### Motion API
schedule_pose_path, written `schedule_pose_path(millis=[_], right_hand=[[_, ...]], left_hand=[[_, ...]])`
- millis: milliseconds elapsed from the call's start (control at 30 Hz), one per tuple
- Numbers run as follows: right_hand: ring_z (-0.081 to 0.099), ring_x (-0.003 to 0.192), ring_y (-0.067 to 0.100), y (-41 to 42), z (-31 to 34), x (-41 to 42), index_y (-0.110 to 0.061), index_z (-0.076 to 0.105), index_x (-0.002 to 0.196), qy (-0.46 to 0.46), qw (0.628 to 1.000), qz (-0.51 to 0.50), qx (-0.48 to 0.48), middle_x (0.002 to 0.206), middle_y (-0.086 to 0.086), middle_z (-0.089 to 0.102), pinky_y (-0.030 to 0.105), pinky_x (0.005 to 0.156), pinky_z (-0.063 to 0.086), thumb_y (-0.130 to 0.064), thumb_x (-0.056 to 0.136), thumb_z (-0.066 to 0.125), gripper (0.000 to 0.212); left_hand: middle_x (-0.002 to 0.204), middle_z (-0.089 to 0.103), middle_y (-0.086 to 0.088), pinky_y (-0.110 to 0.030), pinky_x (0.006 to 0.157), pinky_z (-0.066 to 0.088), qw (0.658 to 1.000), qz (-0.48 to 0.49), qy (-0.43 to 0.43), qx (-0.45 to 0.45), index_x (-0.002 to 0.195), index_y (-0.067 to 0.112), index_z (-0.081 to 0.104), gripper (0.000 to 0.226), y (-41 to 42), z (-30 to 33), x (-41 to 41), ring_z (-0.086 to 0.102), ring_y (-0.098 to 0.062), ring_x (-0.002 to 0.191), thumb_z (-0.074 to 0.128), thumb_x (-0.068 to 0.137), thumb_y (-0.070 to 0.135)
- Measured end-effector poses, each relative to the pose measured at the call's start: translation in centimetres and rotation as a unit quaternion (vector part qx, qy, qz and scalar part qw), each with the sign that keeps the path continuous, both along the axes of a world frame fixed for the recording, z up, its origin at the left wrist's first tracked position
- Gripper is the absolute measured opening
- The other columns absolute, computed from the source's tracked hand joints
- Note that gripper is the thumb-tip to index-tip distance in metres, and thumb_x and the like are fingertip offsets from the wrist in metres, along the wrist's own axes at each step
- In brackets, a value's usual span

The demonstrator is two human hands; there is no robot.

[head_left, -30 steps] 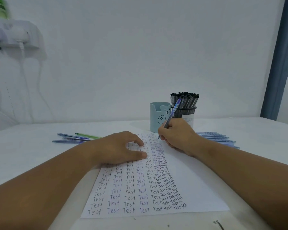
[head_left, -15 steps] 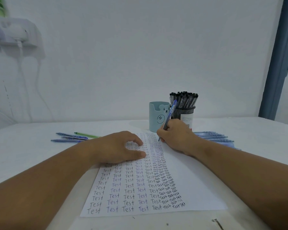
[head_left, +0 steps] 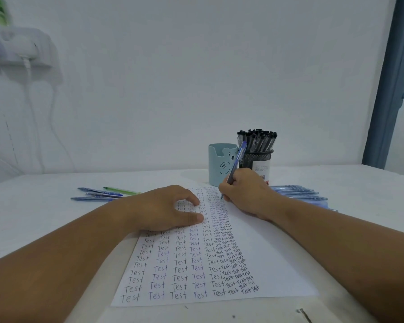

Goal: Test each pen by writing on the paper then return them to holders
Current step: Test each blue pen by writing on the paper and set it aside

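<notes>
A white sheet of paper (head_left: 273,271) lies on the table, filled with columns of the word "Test". My right hand (head_left: 245,194) grips a blue pen (head_left: 237,163) with its tip on the paper near the top. My left hand (head_left: 166,208) rests flat on the sheet's upper left, fingers apart, holding it down. Behind the paper stand a light blue bear-face holder (head_left: 219,165), which looks empty, and a black mesh holder (head_left: 259,159) packed with several black-capped pens.
Three blue pens (head_left: 96,194) and a green pen (head_left: 121,190) lie loose at the left. Several blue pens (head_left: 296,193) lie at the right behind my right wrist. A white wall shelf (head_left: 16,47) with hanging cables is at the upper left. A blue door frame (head_left: 390,89) stands right.
The pen in my right hand has shifted slightly as it writes near the top of the paper. My left hand stays in place on the sheet.
</notes>
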State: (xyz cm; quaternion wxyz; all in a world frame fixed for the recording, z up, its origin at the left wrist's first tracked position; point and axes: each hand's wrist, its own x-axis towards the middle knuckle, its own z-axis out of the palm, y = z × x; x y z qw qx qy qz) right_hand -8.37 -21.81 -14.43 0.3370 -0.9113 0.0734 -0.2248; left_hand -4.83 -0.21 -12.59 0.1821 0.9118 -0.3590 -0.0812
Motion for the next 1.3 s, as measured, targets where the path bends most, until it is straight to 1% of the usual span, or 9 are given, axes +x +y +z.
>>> schedule_pose_path(millis=[200,333,500,633,767,900,1067,1200,1300], right_hand=[[0.064,0.081,0.016,-0.09,-0.08,0.29,-0.006,0.069,0.078,-0.002,1.000,-0.004,-0.016,0.083,0.000,0.069,0.020,0.058,0.041,-0.019,0.091,0.060,0.020],[0.062,0.079,0.016,-0.07,-0.14,0.20,-0.004,0.068,0.079,-0.006,1.000,-0.003,-0.018,0.080,-0.002,0.067,0.019,0.056,0.039,-0.019,0.091,0.058,0.022],[0.064,0.078,0.019,-0.17,-0.16,0.34,0.003,0.066,0.079,-0.009,1.000,-0.002,-0.029,0.079,0.006,0.071,0.021,0.058,0.042,-0.019,0.090,0.058,0.025],[0.063,0.076,0.016,-0.19,-0.10,0.33,-0.003,0.067,0.077,-0.009,0.999,-0.002,-0.033,0.077,0.000,0.069,0.019,0.057,0.040,-0.019,0.090,0.058,0.023],[0.058,0.072,0.015,-0.21,-0.05,0.31,0.006,0.065,0.081,-0.003,0.999,-0.004,-0.039,0.081,0.012,0.071,0.021,0.058,0.044,-0.019,0.090,0.057,0.027],[0.063,0.087,0.020,-0.29,-0.12,0.17,-0.001,0.066,0.084,-0.008,0.999,-0.009,-0.032,0.088,0.001,0.069,0.019,0.058,0.041,-0.019,0.092,0.058,0.021],[0.062,0.079,0.015,-0.19,-0.04,0.18,-0.004,0.067,0.081,-0.002,1.000,-0.009,-0.026,0.081,-0.002,0.068,0.019,0.056,0.039,-0.021,0.092,0.059,0.021],[0.064,0.089,0.020,-0.23,-0.11,0.19,-0.003,0.066,0.085,-0.008,1.000,-0.011,-0.020,0.089,0.003,0.069,0.017,0.057,0.039,-0.019,0.093,0.059,0.020],[0.062,0.088,0.020,-0.18,-0.09,0.23,-0.006,0.065,0.084,-0.005,0.999,-0.016,-0.030,0.092,0.003,0.068,0.016,0.056,0.037,-0.020,0.093,0.058,0.018]], left_hand=[[0.149,0.038,0.023,-0.027,0.114,0.027,1.000,-0.003,-0.005,0.002,0.131,0.047,0.052,0.050,0.09,-0.13,0.11,0.033,-0.003,0.139,0.060,0.085,0.065],[0.150,0.037,0.023,-0.026,0.113,0.027,1.000,-0.002,-0.005,0.004,0.131,0.047,0.052,0.050,0.09,-0.09,0.06,0.033,-0.002,0.137,0.060,0.085,0.065],[0.150,0.036,0.023,-0.026,0.112,0.027,1.000,0.000,-0.002,0.003,0.132,0.047,0.052,0.050,0.05,0.03,-0.06,0.033,-0.003,0.137,0.060,0.086,0.064],[0.151,0.035,0.023,-0.027,0.114,0.026,1.000,0.001,0.000,0.003,0.132,0.047,0.052,0.051,0.00,0.07,-0.11,0.032,-0.004,0.139,0.060,0.085,0.065],[0.150,0.036,0.023,-0.027,0.113,0.026,1.000,-0.001,0.001,0.002,0.131,0.047,0.052,0.050,0.12,0.05,-0.14,0.032,-0.003,0.138,0.060,0.086,0.064],[0.150,0.036,0.023,-0.027,0.114,0.026,1.000,-0.005,-0.002,0.003,0.132,0.046,0.052,0.050,0.10,0.08,-0.15,0.032,-0.003,0.138,0.060,0.086,0.064],[0.151,0.036,0.023,-0.027,0.114,0.025,1.000,-0.007,0.000,0.004,0.133,0.046,0.051,0.051,0.13,0.02,-0.04,0.032,-0.003,0.138,0.060,0.086,0.064],[0.151,0.035,0.022,-0.026,0.113,0.025,1.000,-0.009,-0.001,0.004,0.133,0.045,0.051,0.051,0.06,0.06,-0.05,0.031,-0.002,0.138,0.060,0.086,0.064],[0.151,0.035,0.023,-0.025,0.113,0.026,1.000,-0.011,-0.004,0.007,0.134,0.045,0.051,0.052,0.09,0.04,0.03,0.032,-0.002,0.137,0.059,0.086,0.064]])
